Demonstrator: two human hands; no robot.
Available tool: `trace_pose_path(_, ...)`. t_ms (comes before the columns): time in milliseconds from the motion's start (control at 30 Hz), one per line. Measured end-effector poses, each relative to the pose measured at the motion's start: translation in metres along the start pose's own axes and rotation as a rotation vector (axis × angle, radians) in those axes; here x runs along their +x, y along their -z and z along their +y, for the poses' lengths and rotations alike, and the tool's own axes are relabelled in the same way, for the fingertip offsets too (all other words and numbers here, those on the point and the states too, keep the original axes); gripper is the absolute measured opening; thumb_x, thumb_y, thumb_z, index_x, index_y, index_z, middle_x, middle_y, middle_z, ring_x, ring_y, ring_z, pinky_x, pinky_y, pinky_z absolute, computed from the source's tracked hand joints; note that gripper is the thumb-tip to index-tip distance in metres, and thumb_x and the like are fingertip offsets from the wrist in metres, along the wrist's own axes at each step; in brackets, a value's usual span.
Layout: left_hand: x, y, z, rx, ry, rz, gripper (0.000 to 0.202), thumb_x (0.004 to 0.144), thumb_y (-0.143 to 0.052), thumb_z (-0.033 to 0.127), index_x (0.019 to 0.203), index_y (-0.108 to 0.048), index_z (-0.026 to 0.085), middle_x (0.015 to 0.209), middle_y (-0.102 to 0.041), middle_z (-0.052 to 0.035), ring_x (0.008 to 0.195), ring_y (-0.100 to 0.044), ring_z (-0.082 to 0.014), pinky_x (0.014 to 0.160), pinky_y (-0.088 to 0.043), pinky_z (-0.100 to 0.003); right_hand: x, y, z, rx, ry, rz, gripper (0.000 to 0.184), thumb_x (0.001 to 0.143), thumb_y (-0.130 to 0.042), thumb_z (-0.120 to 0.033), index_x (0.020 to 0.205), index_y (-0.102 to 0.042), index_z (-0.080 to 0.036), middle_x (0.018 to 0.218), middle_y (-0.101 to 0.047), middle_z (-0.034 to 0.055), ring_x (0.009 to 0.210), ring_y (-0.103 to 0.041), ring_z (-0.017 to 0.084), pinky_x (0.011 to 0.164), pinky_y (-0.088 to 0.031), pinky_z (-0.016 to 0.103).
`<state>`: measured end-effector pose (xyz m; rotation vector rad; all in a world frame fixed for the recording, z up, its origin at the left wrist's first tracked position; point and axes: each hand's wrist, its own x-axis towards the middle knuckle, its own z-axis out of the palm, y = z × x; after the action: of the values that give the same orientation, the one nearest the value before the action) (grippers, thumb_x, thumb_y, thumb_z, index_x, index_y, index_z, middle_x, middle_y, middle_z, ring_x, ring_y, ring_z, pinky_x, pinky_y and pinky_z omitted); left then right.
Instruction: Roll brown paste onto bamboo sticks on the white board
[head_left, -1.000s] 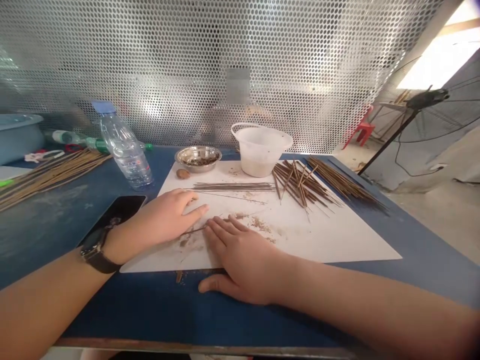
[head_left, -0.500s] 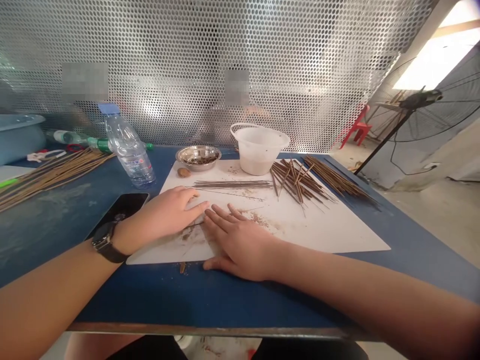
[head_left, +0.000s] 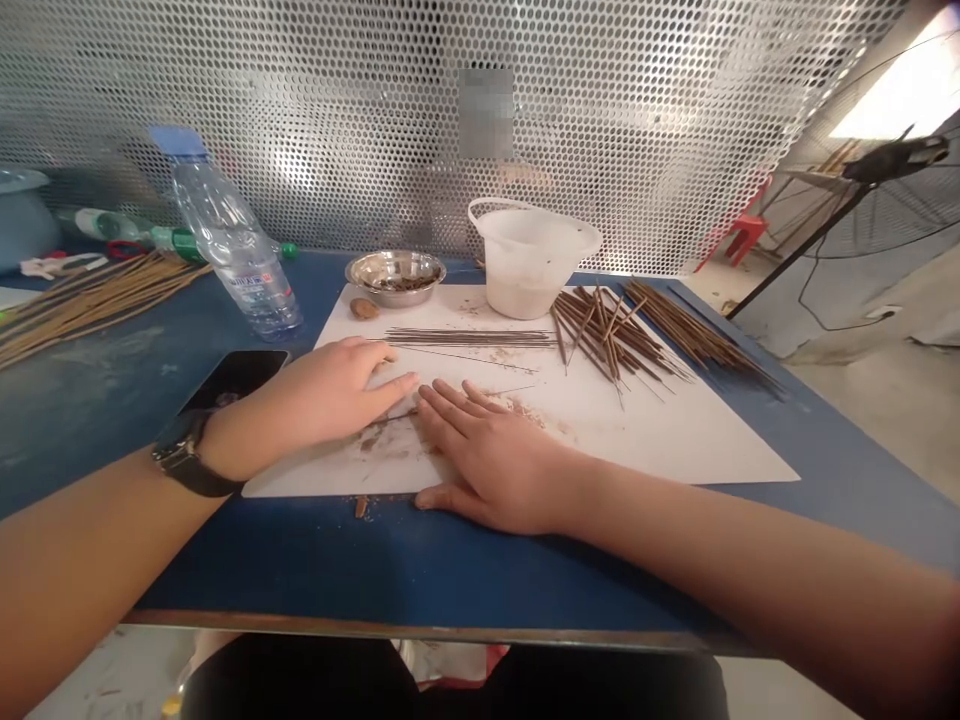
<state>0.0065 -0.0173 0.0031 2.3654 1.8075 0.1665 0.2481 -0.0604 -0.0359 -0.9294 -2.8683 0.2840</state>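
Note:
My left hand and my right hand lie flat, palms down, on a white sheet, their fingertips almost meeting. A thin dark stick lies on the sheet, running under the tips of my right fingers, with brown dust scattered around it. Beyond my hands lies a neat row of thin sticks. A loose pile of brown sticks and a denser bundle lie to the right. Neither hand visibly grips anything.
A steel bowl, a white plastic tub and a brown nut stand at the sheet's far edge. A water bottle, a phone and a long stick bundle lie left on the blue table.
The whole scene sits higher in the view because my head has moved. My hands stay in nearly the same place on the sheet, and the sticks have not visibly moved.

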Motion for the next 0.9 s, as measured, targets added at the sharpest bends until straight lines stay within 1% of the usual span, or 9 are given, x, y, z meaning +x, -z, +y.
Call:
trace_pose_path(100,0.001,-0.002,-0.001,0.001,0.009,0.008,0.079,0.097,-0.045,0.078,0.144,-0.07,0.02,0.151,-0.072,-0.0181,0.136,-0.069,-0.0446,0.112,-0.054,-0.055,-0.005,0.004,-0.007,-0.011,-0.003,-0.037,0.106,0.109,-0.05,-0.076,0.172,-0.036,0.008,0.179,-0.032,0.0329,0.173,-0.026,0.042,0.142,-0.025,0.059)
trace_pose_path(233,0.0,-0.003,0.0,0.024,0.003,0.01,0.075,0.098,-0.044,0.074,0.141,-0.07,0.02,0.15,-0.072,-0.0175,0.139,-0.067,-0.043,0.116,-0.052,-0.055,-0.01,0.006,-0.014,-0.005,-0.008,-0.026,0.105,0.109,-0.047,-0.079,0.17,-0.043,0.007,0.177,-0.037,0.0328,0.171,-0.033,0.043,0.141,-0.028,0.058)
trace_pose_path(400,-0.005,-0.005,0.002,0.047,-0.054,0.008,0.072,0.101,-0.044,0.071,0.144,-0.068,0.019,0.155,-0.068,-0.0181,0.145,-0.062,-0.0426,0.118,-0.051,-0.056,-0.002,0.002,-0.008,-0.023,-0.012,-0.021,0.109,0.109,-0.046,-0.078,0.171,-0.036,0.01,0.178,-0.032,0.0343,0.171,-0.029,0.045,0.141,-0.026,0.062)
trace_pose_path(467,-0.007,-0.006,0.002,0.071,-0.083,0.024,0.066,0.103,-0.043,0.066,0.141,-0.069,0.018,0.151,-0.069,-0.019,0.142,-0.064,-0.043,0.116,-0.053,-0.056,-0.004,0.002,-0.009,-0.016,-0.006,-0.022,0.11,0.109,-0.044,-0.08,0.172,-0.036,0.01,0.179,-0.031,0.0337,0.172,-0.028,0.045,0.141,-0.026,0.062)
trace_pose_path(533,-0.008,-0.007,0.003,0.114,-0.132,0.076,0.057,0.106,-0.043,0.057,0.135,-0.072,0.017,0.146,-0.07,-0.0199,0.137,-0.066,-0.0431,0.113,-0.054,-0.056,-0.009,0.003,-0.013,-0.002,-0.007,-0.023,0.112,0.108,-0.041,-0.083,0.171,-0.039,0.009,0.177,-0.033,0.0336,0.171,-0.031,0.044,0.141,-0.027,0.061)
trace_pose_path(600,-0.008,-0.008,0.005,0.168,-0.198,0.139,0.049,0.108,-0.042,0.047,0.131,-0.073,0.016,0.141,-0.071,-0.0203,0.132,-0.069,-0.042,0.11,-0.055,-0.055,-0.013,0.004,-0.017,0.006,-0.008,-0.032,0.113,0.107,-0.039,-0.085,0.17,-0.042,0.009,0.176,-0.035,0.0336,0.17,-0.034,0.044,0.14,-0.029,0.06)
trace_pose_path(667,-0.007,-0.009,0.008,0.213,-0.253,0.165,0.045,0.11,-0.04,0.039,0.13,-0.074,0.016,0.136,-0.072,-0.0199,0.125,-0.07,-0.0397,0.105,-0.057,-0.052,-0.012,0.004,-0.017,0.003,-0.008,-0.039,0.113,0.107,-0.037,-0.086,0.171,-0.041,0.008,0.177,-0.035,0.0327,0.17,-0.033,0.043,0.141,-0.029,0.059)
trace_pose_path(800,0.004,-0.011,0.011,0.254,-0.279,0.097,0.04,0.111,-0.038,0.031,0.116,-0.076,0.017,0.123,-0.073,-0.0171,0.112,-0.072,-0.0339,0.092,-0.056,-0.045,-0.001,0.002,-0.013,-0.017,-0.02,-0.045,0.113,0.109,-0.035,-0.083,0.172,-0.035,0.01,0.178,-0.031,0.0328,0.173,-0.026,0.042,0.142,-0.024,0.059)
trace_pose_path(900,0.015,-0.004,0.014,0.274,-0.29,0.026,0.038,0.11,-0.039,0.026,0.101,-0.076,0.018,0.112,-0.074,-0.0152,0.102,-0.071,-0.0311,0.085,-0.054,-0.043,-0.002,0.002,-0.015,-0.014,-0.011,-0.047,0.114,0.108,-0.034,-0.085,0.172,-0.037,0.009,0.178,-0.033,0.0327,0.172,-0.029,0.043,0.141,-0.026,0.06)
